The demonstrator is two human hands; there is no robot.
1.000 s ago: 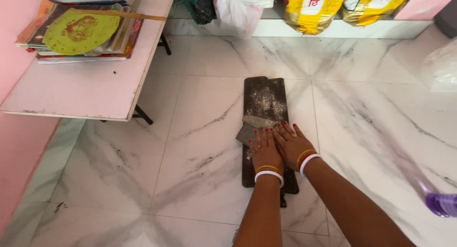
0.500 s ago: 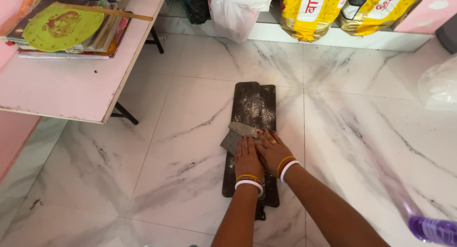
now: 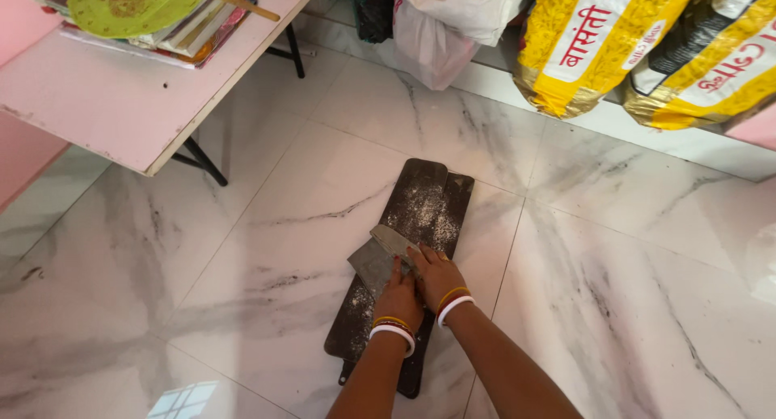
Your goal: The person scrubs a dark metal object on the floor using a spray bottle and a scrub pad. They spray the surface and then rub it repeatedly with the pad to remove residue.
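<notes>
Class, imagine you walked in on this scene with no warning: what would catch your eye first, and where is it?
First, the left hand and right hand, side by side, pressing a grey flat stone onto a long dark board dusted with pale powder, lying on the white marble floor. Next, the bright yellow sacks against the far wall at upper right, and the pink table with a stack of books at upper left.

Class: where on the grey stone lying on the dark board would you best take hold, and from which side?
Probably by the grey stone's long edges, from the near end: it lies flat and slanted on the dark board, where the left hand and right hand press it.
</notes>
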